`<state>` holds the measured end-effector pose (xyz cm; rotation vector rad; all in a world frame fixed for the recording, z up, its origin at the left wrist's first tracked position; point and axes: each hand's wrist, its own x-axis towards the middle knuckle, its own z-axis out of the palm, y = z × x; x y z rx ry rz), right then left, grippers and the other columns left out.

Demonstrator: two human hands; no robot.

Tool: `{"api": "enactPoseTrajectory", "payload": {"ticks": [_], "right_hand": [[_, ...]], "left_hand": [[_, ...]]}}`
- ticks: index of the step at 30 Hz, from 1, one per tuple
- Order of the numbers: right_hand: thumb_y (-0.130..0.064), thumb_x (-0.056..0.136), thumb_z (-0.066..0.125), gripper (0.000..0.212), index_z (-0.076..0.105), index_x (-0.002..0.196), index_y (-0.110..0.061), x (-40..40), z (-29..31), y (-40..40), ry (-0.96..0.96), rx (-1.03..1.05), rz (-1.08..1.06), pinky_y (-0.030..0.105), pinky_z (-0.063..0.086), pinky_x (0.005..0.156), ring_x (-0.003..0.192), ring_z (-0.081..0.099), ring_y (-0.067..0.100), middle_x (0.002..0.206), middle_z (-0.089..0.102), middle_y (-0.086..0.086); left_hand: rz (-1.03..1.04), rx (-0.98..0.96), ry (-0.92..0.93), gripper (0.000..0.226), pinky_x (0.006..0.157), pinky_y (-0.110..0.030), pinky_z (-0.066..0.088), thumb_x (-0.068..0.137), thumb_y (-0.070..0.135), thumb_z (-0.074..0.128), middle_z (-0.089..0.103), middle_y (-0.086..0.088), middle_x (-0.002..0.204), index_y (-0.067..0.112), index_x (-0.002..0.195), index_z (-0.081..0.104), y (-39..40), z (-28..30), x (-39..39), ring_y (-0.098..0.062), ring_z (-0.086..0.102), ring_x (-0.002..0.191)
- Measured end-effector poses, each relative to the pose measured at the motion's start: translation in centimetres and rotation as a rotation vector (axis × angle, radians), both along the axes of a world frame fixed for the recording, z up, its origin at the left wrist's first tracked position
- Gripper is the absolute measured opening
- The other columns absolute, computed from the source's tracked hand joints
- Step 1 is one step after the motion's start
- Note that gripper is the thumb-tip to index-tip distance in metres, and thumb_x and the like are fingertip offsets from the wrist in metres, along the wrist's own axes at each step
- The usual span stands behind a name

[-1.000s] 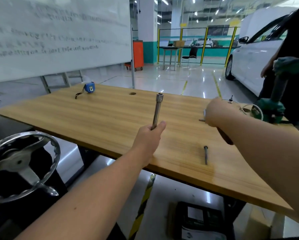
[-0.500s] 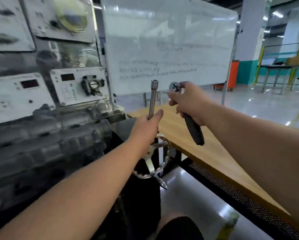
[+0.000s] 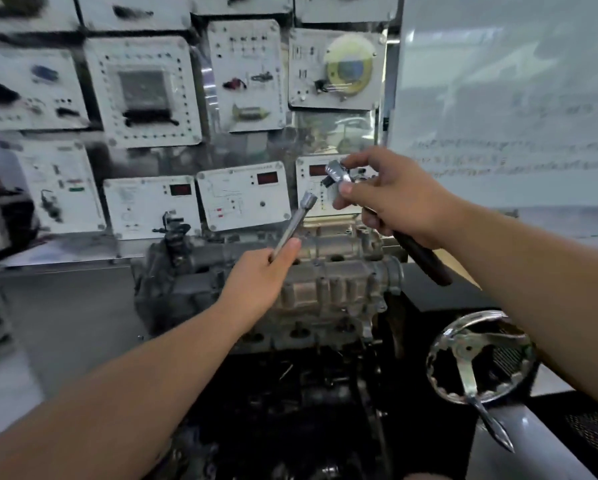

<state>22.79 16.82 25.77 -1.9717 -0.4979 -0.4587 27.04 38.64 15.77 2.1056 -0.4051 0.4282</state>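
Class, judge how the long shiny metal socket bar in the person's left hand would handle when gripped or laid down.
The long shiny metal socket bar juts straight though the left hand grips only its lower end: probably stiff. Polished metal suggests heavy for its size, perhaps slippery. Its round shaft would likely roll if laid flat.

The extension bar [image 3: 292, 225] is held left of the ratchet [image 3: 338, 172], over the engine [image 3: 325, 292]; panels [image 3: 145, 91] are mounted behind.

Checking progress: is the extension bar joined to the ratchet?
No, the extension bar in the left hand is apart from the ratchet in the right hand.
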Motion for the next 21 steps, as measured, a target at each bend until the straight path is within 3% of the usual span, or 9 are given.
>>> {"api": "enactPoseTrajectory", "payload": {"ticks": [4, 11, 14, 18, 21], "right_hand": [[-0.022, 0.099, 0.067, 0.022, 0.058, 0.111, -0.039, 0.2, -0.4, 1.3, -0.007, -0.102, 0.074, 0.024, 0.041, 0.04, 0.046, 0.051, 0.011, 0.091, 0.079, 0.001], [-0.024, 0.098, 0.068, 0.026, 0.056, 0.111, -0.044, -0.4, -0.4, 1.1, -0.052, -0.293, 0.092, 0.017, 0.042, 0.044, 0.045, 0.054, 0.008, 0.078, 0.076, -0.006], [-0.027, 0.097, 0.068, 0.025, 0.051, 0.105, -0.044, -1.0, -0.5, 0.8, -0.087, -0.375, 0.073, 0.024, 0.044, 0.047, 0.048, 0.057, 0.012, 0.069, 0.071, 0.001], [-0.027, 0.095, 0.071, 0.026, 0.053, 0.103, -0.044, -1.8, -0.3, 0.8, -0.11, -0.432, 0.061, 0.048, 0.053, 0.049, 0.051, 0.061, 0.017, 0.084, 0.074, -0.001], [-0.023, 0.094, 0.072, 0.026, 0.056, 0.108, -0.039, -2.2, -0.2, 0.9, -0.09, -0.44, 0.085, 0.049, 0.053, 0.051, 0.051, 0.06, 0.016, 0.087, 0.072, 0.002]], "left_hand": [[0.04, 0.107, -0.045, 0.059, 0.049, -0.027, 0.021, 0.096, 0.069, 0.04, 0.036, 0.014, 0.04, 0.024, 0.06, 0.033, 1.9, 0.0, -0.5, -0.006, 0.034, 0.038], [0.001, 0.085, -0.044, 0.06, 0.041, -0.02, 0.026, 0.095, 0.069, 0.043, 0.031, 0.014, 0.041, 0.028, 0.052, 0.032, 2.9, -0.8, -0.6, -0.006, 0.028, 0.037], [-0.146, 0.014, 0.123, 0.063, 0.045, -0.023, 0.023, 0.083, 0.083, 0.041, 0.029, 0.012, 0.047, 0.031, 0.05, 0.035, 2.9, -1.3, -0.4, -0.009, 0.025, 0.041], [-0.406, -0.124, 0.386, 0.067, 0.044, -0.024, 0.014, 0.073, 0.09, 0.041, 0.023, 0.005, 0.052, 0.027, 0.054, 0.03, 2.7, -2.3, 0.0, -0.016, 0.013, 0.046], [-0.552, -0.179, 0.534, 0.077, 0.044, -0.023, 0.014, 0.07, 0.097, 0.044, 0.022, 0.003, 0.051, 0.023, 0.055, 0.034, 2.6, -2.9, 0.3, -0.014, 0.014, 0.045]]}}
